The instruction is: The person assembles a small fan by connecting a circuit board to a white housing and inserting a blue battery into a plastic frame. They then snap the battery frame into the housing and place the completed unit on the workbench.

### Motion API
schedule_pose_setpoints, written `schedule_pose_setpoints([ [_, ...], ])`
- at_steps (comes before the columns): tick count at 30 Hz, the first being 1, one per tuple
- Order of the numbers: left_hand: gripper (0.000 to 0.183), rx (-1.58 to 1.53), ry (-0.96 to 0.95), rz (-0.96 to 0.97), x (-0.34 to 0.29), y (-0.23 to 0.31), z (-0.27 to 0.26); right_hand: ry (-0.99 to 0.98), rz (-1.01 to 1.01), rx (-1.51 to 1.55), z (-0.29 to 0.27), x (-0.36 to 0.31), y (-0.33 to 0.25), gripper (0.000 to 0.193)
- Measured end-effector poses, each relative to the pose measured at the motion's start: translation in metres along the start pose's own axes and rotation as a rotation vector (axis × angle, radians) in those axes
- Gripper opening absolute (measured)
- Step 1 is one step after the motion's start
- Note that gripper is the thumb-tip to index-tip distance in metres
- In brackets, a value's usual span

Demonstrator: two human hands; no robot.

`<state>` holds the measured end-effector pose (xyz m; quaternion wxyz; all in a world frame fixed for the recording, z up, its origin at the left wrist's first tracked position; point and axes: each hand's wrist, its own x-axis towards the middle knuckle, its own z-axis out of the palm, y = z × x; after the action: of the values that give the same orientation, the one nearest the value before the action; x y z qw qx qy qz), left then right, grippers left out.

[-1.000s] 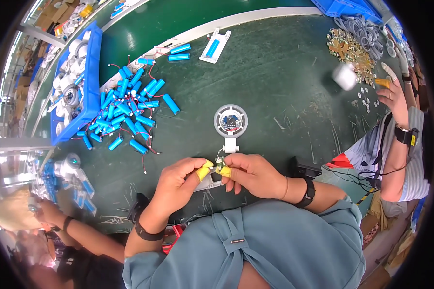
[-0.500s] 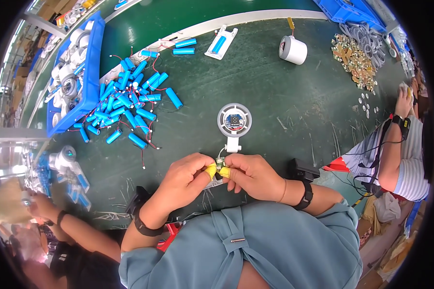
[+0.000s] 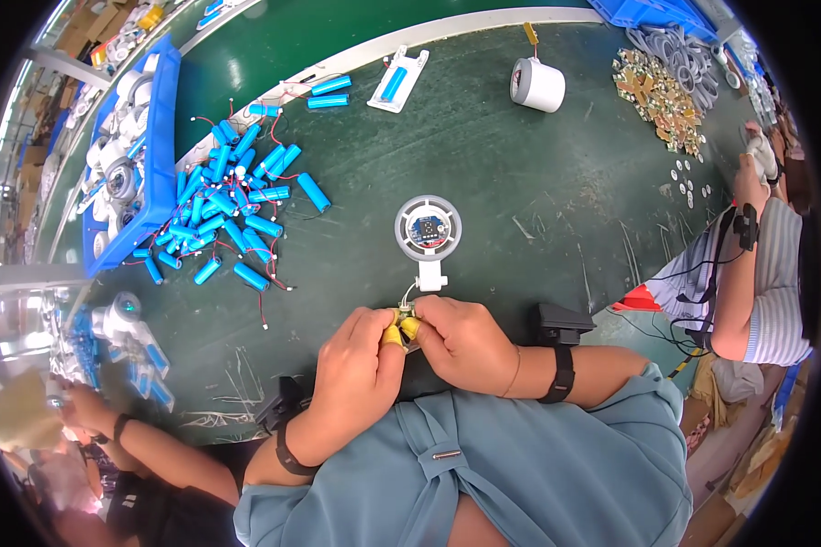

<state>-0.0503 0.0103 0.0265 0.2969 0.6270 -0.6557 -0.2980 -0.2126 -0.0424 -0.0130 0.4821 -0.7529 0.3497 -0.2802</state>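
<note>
My left hand (image 3: 358, 365) and my right hand (image 3: 470, 345) meet close in front of my body, thumbs and fingers pinched round a small green circuit board (image 3: 408, 311). Yellow coverings wrap the tips of both thumbs and hide most of the board. A thin white cable (image 3: 408, 292) runs from the board to the white neck (image 3: 430, 275) of a round part. That part lies just beyond my fingers: a grey ring (image 3: 400, 230) with white spokes and a blue board with a dark display (image 3: 430, 229) in its middle.
Left are a heap of blue cylindrical batteries (image 3: 219, 202) and a blue bin (image 3: 164, 137) of white parts. Farther off lie a white tray (image 3: 379, 100) holding a battery and a white cylinder (image 3: 543, 87). Small boards (image 3: 657, 96) are piled right. Co-workers' arms (image 3: 734, 292) show both sides.
My left wrist has turned steeper and my hands have shifted slightly left, still pinching the board. The whole table scene has slid a little left in the view.
</note>
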Motion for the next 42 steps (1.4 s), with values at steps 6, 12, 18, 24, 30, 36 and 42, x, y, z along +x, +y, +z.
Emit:
schedule_pose_setpoints([
  [6, 0.023, -0.022, 0.074, 0.032, -0.004, -0.003, 0.008, 0.008, -0.022, -0.034, 0.004, -0.002, 0.004, 0.008],
  [12, 0.023, 0.006, 0.056, 0.076, 0.002, -0.003, 0.005, 0.023, -0.018, -0.01, 0.005, -0.001, 0.005, 0.008],
  [18, 0.026, -0.207, -0.101, -0.128, 0.008, -0.018, -0.011, 0.025, -0.023, -0.003, 0.003, -0.003, 0.006, 0.008],
  [24, 0.022, -0.282, -0.147, -0.154, 0.014, -0.019, -0.009, 0.065, -0.028, -0.015, -0.001, -0.003, 0.003, 0.016],
  [30, 0.02, -0.274, -0.094, -0.214, 0.019, -0.011, -0.001, 0.096, -0.068, -0.048, 0.001, -0.003, 0.004, 0.021],
  [36, 0.017, -0.192, -0.019, -0.192, 0.016, -0.012, 0.007, 0.092, -0.08, -0.066, 0.001, -0.003, 0.004, 0.02],
  [42, 0.017, -0.267, -0.013, -0.245, 0.017, -0.013, 0.007, 0.063, -0.063, -0.064, -0.002, -0.002, 0.002, 0.018],
])
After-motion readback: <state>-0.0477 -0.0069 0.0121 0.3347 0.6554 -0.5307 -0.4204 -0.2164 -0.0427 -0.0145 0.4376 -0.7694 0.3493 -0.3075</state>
